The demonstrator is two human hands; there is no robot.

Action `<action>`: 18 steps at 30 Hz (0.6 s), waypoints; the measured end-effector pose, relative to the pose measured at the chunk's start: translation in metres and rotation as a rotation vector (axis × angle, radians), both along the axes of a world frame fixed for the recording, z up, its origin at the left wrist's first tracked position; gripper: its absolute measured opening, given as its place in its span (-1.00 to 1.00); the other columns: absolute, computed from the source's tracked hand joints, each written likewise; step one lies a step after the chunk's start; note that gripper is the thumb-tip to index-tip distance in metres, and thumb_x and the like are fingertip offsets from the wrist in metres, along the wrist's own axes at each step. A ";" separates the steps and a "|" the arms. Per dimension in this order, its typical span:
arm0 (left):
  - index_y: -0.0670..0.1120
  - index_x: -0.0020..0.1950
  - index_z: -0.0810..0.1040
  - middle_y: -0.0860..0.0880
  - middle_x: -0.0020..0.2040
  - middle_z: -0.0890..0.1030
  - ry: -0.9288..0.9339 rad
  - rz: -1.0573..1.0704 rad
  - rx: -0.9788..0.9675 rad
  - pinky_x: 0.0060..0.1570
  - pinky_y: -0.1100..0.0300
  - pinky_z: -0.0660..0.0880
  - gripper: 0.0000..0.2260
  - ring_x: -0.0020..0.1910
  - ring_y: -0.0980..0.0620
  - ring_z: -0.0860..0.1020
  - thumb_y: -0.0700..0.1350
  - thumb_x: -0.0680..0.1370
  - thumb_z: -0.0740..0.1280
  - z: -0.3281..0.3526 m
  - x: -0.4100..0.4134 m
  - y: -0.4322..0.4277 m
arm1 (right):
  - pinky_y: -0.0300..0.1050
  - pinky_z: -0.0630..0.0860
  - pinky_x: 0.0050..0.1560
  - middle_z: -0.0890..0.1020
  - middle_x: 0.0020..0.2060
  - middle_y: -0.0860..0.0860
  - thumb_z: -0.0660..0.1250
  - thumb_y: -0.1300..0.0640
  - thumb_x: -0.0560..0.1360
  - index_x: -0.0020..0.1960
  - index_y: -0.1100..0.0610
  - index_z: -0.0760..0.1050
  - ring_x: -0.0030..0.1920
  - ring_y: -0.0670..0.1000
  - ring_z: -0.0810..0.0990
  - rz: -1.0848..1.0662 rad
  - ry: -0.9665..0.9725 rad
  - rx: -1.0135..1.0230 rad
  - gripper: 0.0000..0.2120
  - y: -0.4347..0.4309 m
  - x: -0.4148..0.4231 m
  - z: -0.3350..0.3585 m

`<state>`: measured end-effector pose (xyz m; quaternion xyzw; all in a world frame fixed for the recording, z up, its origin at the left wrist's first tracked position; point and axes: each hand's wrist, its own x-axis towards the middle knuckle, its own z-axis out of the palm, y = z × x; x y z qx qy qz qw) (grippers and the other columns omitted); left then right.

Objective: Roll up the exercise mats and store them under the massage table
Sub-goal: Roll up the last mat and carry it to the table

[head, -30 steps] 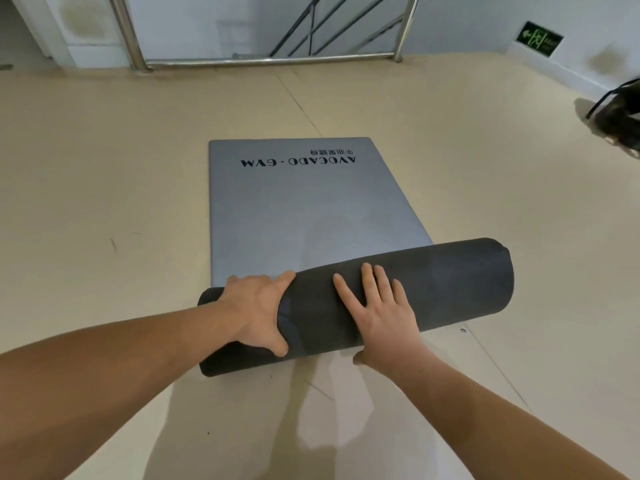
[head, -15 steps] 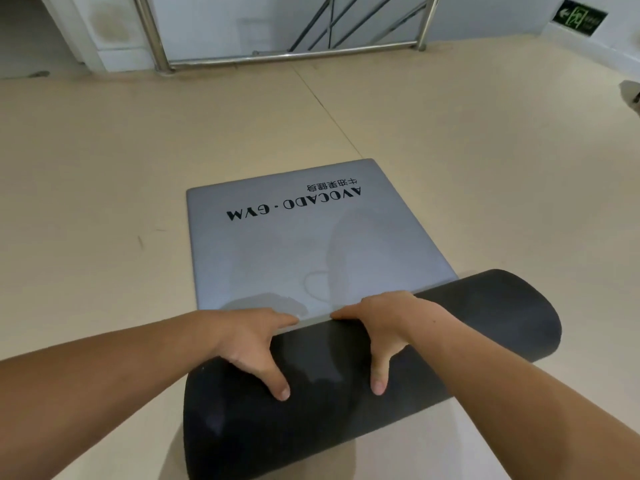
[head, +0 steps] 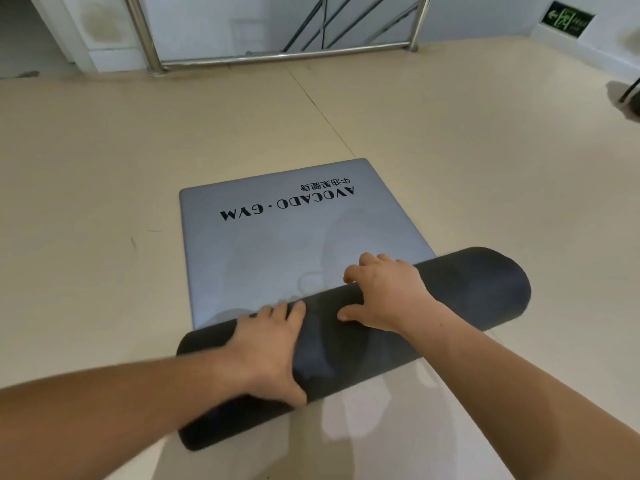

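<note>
A grey exercise mat (head: 263, 251) printed "AVOCADO · GYM" lies on the beige floor, its far part flat. Its near part is wound into a thick dark roll (head: 485, 289) that runs slantwise from lower left to upper right. My left hand (head: 270, 348) lies over the left half of the roll, fingers on top and thumb on the near side. My right hand (head: 384, 296) sits on the middle of the roll with its fingers curled over the far edge, where the roll meets the flat part. No massage table is in view.
A metal railing (head: 277, 57) stands along the far edge of the floor, in front of a stairwell. A green exit sign (head: 564, 20) is low on the right wall. A dark object (head: 632, 95) shows at the right edge. Bare beige floor (head: 86, 202) surrounds the mat.
The roll has moved forward over the flat part and grown thicker, so less grey mat lies flat. Both hands have shifted their hold on the roll, and the right fingers now curl over its far edge.
</note>
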<state>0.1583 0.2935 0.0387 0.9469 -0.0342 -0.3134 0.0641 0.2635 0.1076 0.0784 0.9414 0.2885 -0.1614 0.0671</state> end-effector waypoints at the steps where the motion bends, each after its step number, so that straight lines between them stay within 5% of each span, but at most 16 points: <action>1: 0.11 0.69 0.05 0.04 0.50 0.42 0.004 0.027 -0.065 0.37 -0.07 0.54 0.22 0.38 -0.06 0.50 0.46 0.16 0.52 0.008 0.010 0.011 | -0.02 0.46 0.09 0.52 0.19 -0.04 0.34 -0.40 0.51 0.45 -0.12 0.44 0.21 0.05 0.50 0.013 -0.002 0.035 -0.39 -0.003 -0.003 0.002; 4: 0.22 0.42 0.36 0.16 0.19 0.59 0.079 0.074 -0.193 0.16 0.05 0.59 -0.09 0.13 0.02 0.60 0.36 0.14 0.62 0.022 0.033 0.030 | 0.10 0.43 0.39 0.44 0.41 -0.04 0.40 -0.45 0.42 0.60 -0.18 0.24 0.42 0.09 0.41 0.063 0.077 0.028 -0.15 -0.009 -0.015 0.005; 7: 0.22 0.36 0.44 0.16 0.17 0.64 0.161 0.127 -0.309 0.23 0.01 0.63 -0.18 0.15 0.03 0.63 0.23 0.18 0.69 0.021 0.036 0.028 | 0.23 0.28 0.54 0.31 0.51 0.01 0.58 -0.47 0.18 0.65 -0.17 0.02 0.53 0.16 0.29 0.144 0.086 -0.167 0.24 -0.007 -0.028 0.005; 13: 0.18 0.41 0.53 0.12 0.28 0.68 0.492 0.207 -0.491 0.39 -0.02 0.58 -0.28 0.28 -0.01 0.65 0.04 0.31 0.73 0.006 0.010 0.039 | 0.17 0.50 0.28 0.53 0.33 -0.07 0.68 -0.35 0.14 0.56 -0.22 0.21 0.32 0.12 0.53 0.254 0.271 -0.218 0.12 0.011 -0.027 0.006; 18: 0.14 0.68 0.28 0.10 0.57 0.40 0.173 0.176 -0.308 0.51 -0.06 0.44 -0.08 0.53 -0.08 0.43 0.13 0.41 0.65 0.025 0.005 0.049 | 0.17 0.48 0.33 0.57 0.33 -0.10 0.67 -0.27 0.24 0.54 -0.23 0.27 0.35 0.10 0.54 0.179 0.322 -0.105 -0.02 0.034 -0.013 0.001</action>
